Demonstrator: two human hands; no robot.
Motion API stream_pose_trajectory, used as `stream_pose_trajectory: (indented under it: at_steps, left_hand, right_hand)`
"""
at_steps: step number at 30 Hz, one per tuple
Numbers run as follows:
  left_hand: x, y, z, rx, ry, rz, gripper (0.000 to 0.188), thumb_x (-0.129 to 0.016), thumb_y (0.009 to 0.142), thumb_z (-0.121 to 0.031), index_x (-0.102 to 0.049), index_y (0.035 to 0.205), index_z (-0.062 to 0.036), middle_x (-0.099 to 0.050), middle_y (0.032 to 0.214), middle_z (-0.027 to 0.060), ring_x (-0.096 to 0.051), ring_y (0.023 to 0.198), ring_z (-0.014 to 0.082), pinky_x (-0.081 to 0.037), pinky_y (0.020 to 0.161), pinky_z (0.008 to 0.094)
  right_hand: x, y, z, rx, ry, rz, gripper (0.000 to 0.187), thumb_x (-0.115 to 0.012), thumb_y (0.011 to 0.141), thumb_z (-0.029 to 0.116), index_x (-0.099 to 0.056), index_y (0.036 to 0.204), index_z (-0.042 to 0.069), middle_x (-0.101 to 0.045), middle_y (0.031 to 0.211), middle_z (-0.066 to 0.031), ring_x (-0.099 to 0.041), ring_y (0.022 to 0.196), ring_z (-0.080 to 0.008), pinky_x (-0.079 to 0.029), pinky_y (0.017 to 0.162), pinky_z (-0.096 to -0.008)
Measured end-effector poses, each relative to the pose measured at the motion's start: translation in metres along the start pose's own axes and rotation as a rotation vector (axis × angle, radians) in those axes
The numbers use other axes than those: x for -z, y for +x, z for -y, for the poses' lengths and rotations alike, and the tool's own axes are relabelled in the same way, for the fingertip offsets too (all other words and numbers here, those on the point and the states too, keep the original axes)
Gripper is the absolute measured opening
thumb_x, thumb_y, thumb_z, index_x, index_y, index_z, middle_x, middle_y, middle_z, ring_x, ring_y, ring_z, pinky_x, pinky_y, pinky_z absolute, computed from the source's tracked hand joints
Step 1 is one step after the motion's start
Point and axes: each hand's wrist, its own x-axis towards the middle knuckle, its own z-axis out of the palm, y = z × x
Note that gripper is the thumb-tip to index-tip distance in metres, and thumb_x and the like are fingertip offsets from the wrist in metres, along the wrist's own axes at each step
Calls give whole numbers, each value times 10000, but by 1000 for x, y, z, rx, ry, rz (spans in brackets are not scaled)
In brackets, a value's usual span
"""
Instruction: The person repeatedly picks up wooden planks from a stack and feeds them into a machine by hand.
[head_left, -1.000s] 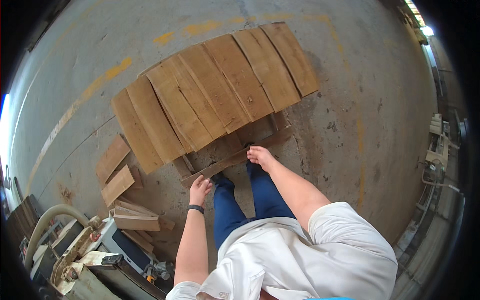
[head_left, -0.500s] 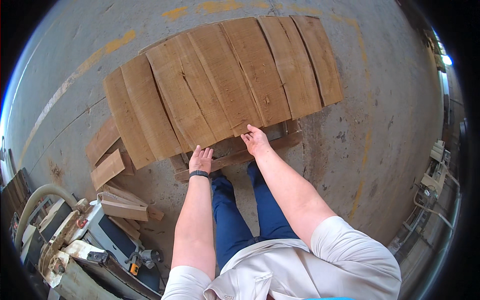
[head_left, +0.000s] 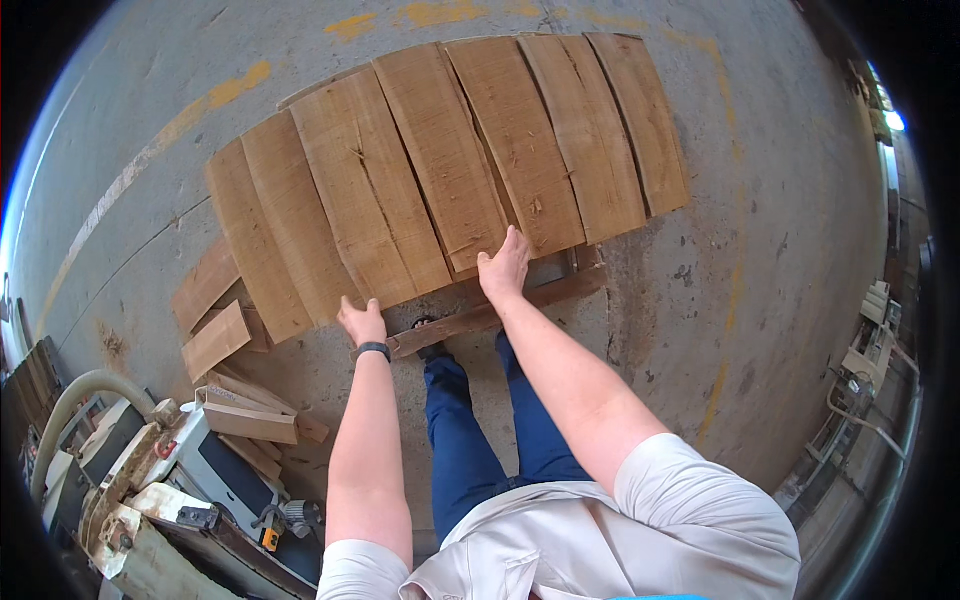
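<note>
1. The wooden planks [head_left: 440, 170] are lying side by side on a low frame over the concrete floor [head_left: 780, 250].
2. The right hand [head_left: 505, 265] is touching a plank end, its grip spread flat.
3. The left hand [head_left: 362, 322] is now resting at the plank edge, fingers open.
4. Both hands are reaching further forward than a moment ago.
5. Offcuts [head_left: 215, 340] are lying at the left.

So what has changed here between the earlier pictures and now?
Both hands have moved forward onto the near ends of the boards. The right hand, earlier on the low beam under the stack, now lies flat on a middle board. The left hand, earlier short of the stack, now touches the end of a board further left. Neither hand grips anything. The boards, the beam and the offcuts lie as before.
</note>
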Motion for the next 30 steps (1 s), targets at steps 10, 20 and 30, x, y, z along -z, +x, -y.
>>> stream_pose_trajectory:
  at_steps: [10, 20, 30]
  left_hand:
    - [-2, -15, -49, -38, 155, 233, 880, -789, 791, -241, -336, 1473, 81, -402, 1440, 312, -435, 1334, 430, -376, 1134, 424]
    - [21, 19, -2, -137, -107, 210, 760, -810, 785, -182, -447, 1401, 75, -584, 1310, 236, -608, 1159, 302, -491, 999, 384]
    - [81, -19, -19, -400, -148, 364, 373, -769, 796, -206, -651, 1041, 49, -657, 952, 202, -643, 889, 354, -506, 806, 408]
  right_hand:
    - [16, 28, 2, -104, -47, 237, 870, -778, 771, 267, -340, 1473, -3, -449, 1412, -249, -444, 1322, -377, -382, 1121, -428]
    - [18, 37, -2, -128, 391, 527, 729, -836, 750, 289, -545, 1342, -22, -634, 1247, -223, -604, 1181, -343, -475, 1006, -425]
    - [98, -15, -44, 113, 5, 255, 401, -675, 879, 271, -657, 1230, 79, -639, 1232, -172, -602, 1155, -369, -473, 974, -436]
